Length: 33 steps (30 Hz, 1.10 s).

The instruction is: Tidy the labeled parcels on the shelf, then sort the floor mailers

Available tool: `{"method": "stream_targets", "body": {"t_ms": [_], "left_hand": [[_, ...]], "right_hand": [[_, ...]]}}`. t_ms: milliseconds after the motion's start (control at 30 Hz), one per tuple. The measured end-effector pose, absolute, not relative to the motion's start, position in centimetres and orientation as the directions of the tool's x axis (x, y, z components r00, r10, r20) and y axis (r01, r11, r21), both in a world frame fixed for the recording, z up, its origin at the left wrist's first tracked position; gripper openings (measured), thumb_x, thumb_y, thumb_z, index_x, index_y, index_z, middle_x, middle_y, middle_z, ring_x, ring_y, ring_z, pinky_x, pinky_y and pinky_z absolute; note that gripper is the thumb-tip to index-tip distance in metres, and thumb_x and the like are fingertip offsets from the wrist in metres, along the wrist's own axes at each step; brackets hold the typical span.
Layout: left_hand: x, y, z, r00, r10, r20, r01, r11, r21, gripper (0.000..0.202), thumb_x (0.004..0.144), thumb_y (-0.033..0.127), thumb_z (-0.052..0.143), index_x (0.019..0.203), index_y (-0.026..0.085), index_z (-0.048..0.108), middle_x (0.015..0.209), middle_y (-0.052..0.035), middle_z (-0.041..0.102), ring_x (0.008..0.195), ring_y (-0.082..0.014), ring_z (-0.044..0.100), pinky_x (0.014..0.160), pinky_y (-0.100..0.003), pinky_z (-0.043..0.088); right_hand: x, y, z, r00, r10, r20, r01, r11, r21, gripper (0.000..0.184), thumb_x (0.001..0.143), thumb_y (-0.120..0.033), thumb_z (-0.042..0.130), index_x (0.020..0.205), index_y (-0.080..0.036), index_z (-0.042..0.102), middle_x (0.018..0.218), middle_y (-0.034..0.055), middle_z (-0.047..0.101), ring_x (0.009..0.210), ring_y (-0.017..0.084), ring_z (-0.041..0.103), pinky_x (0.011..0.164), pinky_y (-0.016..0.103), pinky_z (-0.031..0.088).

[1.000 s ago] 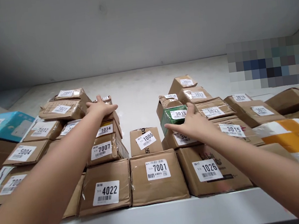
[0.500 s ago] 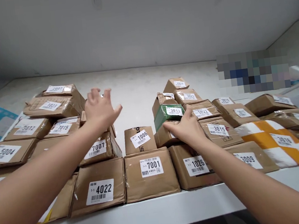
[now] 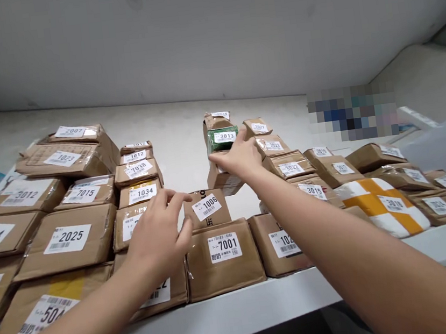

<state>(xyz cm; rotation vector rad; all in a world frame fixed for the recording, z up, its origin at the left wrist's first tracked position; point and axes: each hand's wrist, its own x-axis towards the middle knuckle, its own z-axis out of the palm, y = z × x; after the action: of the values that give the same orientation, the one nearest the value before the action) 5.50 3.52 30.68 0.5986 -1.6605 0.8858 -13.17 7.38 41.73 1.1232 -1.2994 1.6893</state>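
We note the left grip spread beside brown cardboard box 1006; right grip clasping green-and-brown box stack.

Right arm outstretched, left fingers bent

- Box 7001: cardboard, dull and mostly smooth.
- Its label: flat white paper.
- Green box: shiny — looks wrapped.
- Orange-and-white parcel: smooth, like plastic.
- Shelf edge: smooth — can't tell what it's made of.

The right grip holds a stack with a green box, the left grip near carton 1006.
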Motion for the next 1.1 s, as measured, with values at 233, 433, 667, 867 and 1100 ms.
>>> {"method": "stream_targets", "body": {"t_ms": [233, 433, 667, 867, 1100], "left_hand": [[5.4, 1.9, 29.1, -0.325, 0.192, 0.926, -0.835, 0.402, -0.377, 0.038, 0.084, 0.039, 0.05, 0.114, 0.017, 0.058, 0.118, -0.0164, 0.054, 0.113, -0.0344, 0.05, 0.097, -0.056, 0.042], [4.6, 1.1, 28.1, -0.451, 0.16, 0.878, -0.849, 0.226, -0.477, 0.035, 0.092, 0.038, 0.038, 0.115, 0.025, 0.06, 0.123, -0.0156, 0.057, 0.115, -0.0342, 0.054, 0.105, -0.069, 0.026], [4.6, 1.1, 27.9, -0.457, 0.174, 0.872, -0.85, 0.203, -0.486, 0.038, 0.092, 0.039, 0.034, 0.115, 0.022, 0.06, 0.118, -0.0181, 0.059, 0.111, -0.0335, 0.058, 0.105, -0.067, 0.029], [4.6, 1.1, 27.9, -0.458, 0.182, 0.87, -0.842, 0.224, -0.49, 0.038, 0.092, 0.039, 0.034, 0.114, 0.022, 0.06, 0.119, -0.0177, 0.059, 0.111, -0.0329, 0.057, 0.105, -0.066, 0.029], [4.6, 0.9, 27.9, -0.458, 0.198, 0.867, -0.838, 0.229, -0.495, 0.037, 0.092, 0.039, 0.035, 0.113, 0.023, 0.06, 0.117, -0.0175, 0.06, 0.109, -0.0321, 0.058, 0.105, -0.067, 0.028]], "right_hand": [[-8.6, 5.4, 41.2, -0.356, 0.004, 0.935, -0.888, -0.315, -0.336, 0.115, 0.061, -0.055, 0.064, 0.149, -0.009, 0.008, 0.127, 0.0281, 0.045, 0.108, 0.041, 0.053, 0.086, 0.051, 0.046], [-6.6, 4.4, 40.9, -0.347, -0.019, 0.938, -0.888, -0.315, -0.335, 0.118, 0.059, -0.056, 0.065, 0.15, -0.009, 0.006, 0.126, 0.0277, 0.044, 0.106, 0.039, 0.053, 0.085, 0.049, 0.047], [-5.5, 4.4, 40.9, -0.32, -0.068, 0.945, -0.906, -0.269, -0.326, 0.115, 0.058, -0.057, 0.067, 0.148, -0.009, 0.014, 0.128, 0.028, 0.042, 0.107, 0.04, 0.052, 0.085, 0.049, 0.047], [-5.5, 4.8, 40.7, -0.299, -0.104, 0.948, -0.917, -0.243, -0.316, 0.117, 0.058, -0.06, 0.065, 0.149, -0.011, 0.012, 0.129, 0.0271, 0.042, 0.109, 0.04, 0.051, 0.088, 0.05, 0.046], [-5.6, 4.9, 40.6, -0.29, -0.09, 0.953, -0.92, -0.248, -0.304, 0.111, 0.059, -0.059, 0.063, 0.148, -0.01, 0.017, 0.127, 0.0261, 0.045, 0.109, 0.04, 0.053, 0.088, 0.051, 0.046]]}}
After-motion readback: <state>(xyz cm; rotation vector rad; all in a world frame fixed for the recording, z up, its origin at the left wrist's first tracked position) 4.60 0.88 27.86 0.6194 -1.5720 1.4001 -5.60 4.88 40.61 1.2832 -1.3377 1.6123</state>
